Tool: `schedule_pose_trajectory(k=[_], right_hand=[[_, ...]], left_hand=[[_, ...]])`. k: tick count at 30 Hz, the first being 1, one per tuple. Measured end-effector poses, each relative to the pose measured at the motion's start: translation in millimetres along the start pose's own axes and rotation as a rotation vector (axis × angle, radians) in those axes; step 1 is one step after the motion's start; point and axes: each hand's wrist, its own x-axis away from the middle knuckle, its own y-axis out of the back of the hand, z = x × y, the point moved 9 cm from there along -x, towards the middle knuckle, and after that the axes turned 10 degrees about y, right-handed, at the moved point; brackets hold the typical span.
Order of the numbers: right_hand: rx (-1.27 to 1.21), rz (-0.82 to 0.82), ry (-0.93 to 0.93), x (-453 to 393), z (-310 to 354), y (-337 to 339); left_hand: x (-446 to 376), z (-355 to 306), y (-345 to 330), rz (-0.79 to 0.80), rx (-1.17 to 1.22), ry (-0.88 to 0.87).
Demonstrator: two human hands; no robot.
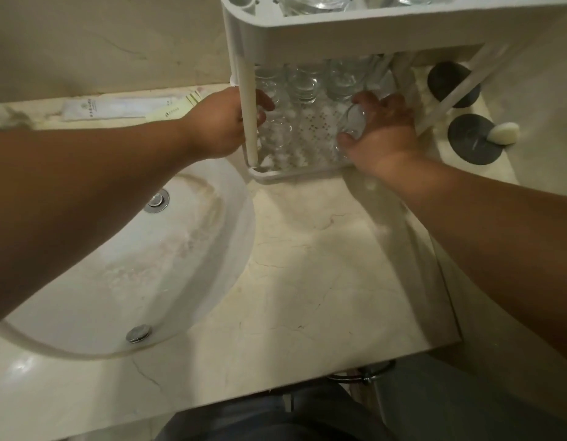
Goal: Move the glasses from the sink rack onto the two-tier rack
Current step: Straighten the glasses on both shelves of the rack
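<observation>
Right hand (pixel 382 128) holds a glass (pixel 353 122); packet (pixel 116 108) print unreadable.

A cream marble countertop (pixel 307 265) with fine dark veining is set against a beige marble wall (pixel 100 36); an oval white ceramic basin (pixel 132 281) with a chrome drain (pixel 157 200) is recessed in it, dimly lit

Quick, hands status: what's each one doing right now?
Left hand: inside the lower tier, partly behind the rack post; grip cannot be told.
Right hand: holding a glass in the lower tier.
</observation>
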Motion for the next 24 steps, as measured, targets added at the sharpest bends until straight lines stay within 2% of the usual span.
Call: schedule_pose_trajectory(k=[6, 8, 13, 24], right_hand=[[-0.197, 0.009, 0.001, 1, 7, -6], [-0.248, 0.035, 0.000, 0, 11, -7], [-0.367, 0.057, -0.032, -3, 16, -12], [-0.431, 0.069, -0.021, -3, 24, -25]], left_hand=[[-3, -14, 9, -0.080, 0.039, 0.018], [-5, -12, 7, -0.036, 0.084, 0.055], [-7, 3, -1, 0.106, 0.504, 0.224], [-11, 16, -22, 0.202, 0.591, 0.316]])
